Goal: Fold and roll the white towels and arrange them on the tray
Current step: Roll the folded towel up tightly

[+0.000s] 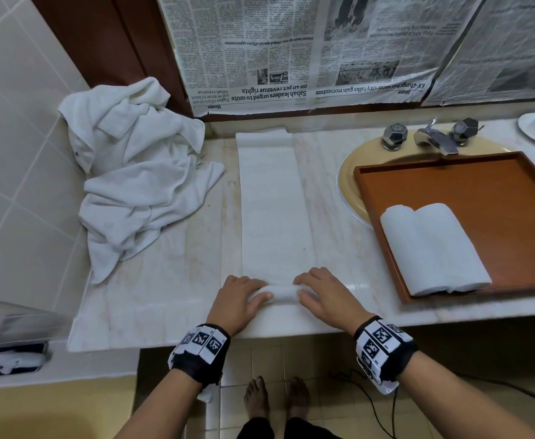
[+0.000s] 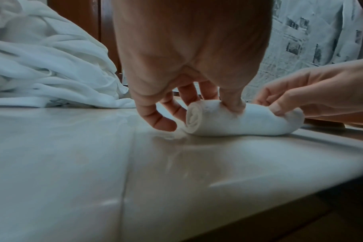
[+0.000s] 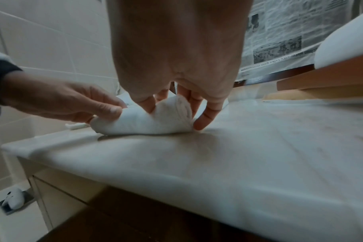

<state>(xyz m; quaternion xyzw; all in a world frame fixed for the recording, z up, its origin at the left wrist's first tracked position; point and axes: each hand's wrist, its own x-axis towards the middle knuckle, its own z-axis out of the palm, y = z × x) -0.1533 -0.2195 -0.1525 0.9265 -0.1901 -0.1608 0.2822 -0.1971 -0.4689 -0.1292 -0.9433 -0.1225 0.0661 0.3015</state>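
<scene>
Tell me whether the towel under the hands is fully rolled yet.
Not yet. The towel has only a short roll at its near end, pinched by both hands; the rest lies flat as a folded strip along the counter.

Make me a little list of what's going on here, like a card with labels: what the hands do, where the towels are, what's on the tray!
left hand: fingers curled on the left end of the roll
right hand: fingers curled on its right end
folded towel: long strip flat on the counter, only its near end rolled
tray: brown, over the sink
rolled towels: two, side by side on the tray
towel pile: crumpled, far left of the counter
</scene>
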